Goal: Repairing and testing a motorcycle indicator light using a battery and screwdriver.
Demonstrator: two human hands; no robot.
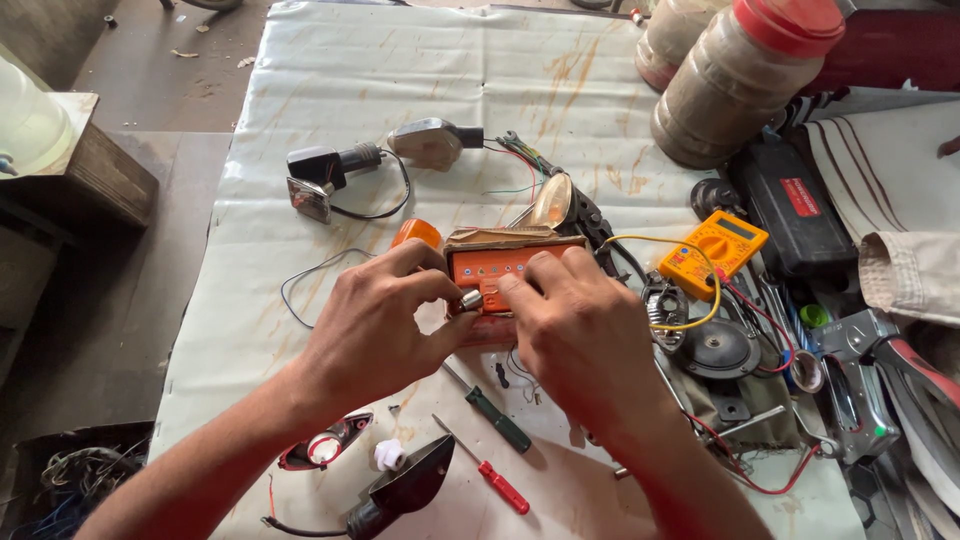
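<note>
- A small silvery bulb (470, 299) is being pinched between both hands, just in front of the orange box (500, 268) that is sitting mid-bench (330, 90) in its torn cardboard sleeve.
- By the look of it, the bulb is being fitted or tested against the box; the next move is calling for a fine twist or press with steady fingertips, since the piece is tiny and could slip.
- The left hand (375, 325) is curling in from the left, thumb and forefinger closing on the bulb.
- The right hand (580, 335) is arching over from the right, fingers clamping the bulb's other end and resting on the box.
- Both forearms are angling up from the near edge, wrists raised.
- Round about, two screwdrivers (495, 410) are lying near the wrists, and a yellow meter (712, 250) is sitting to the right.
</note>
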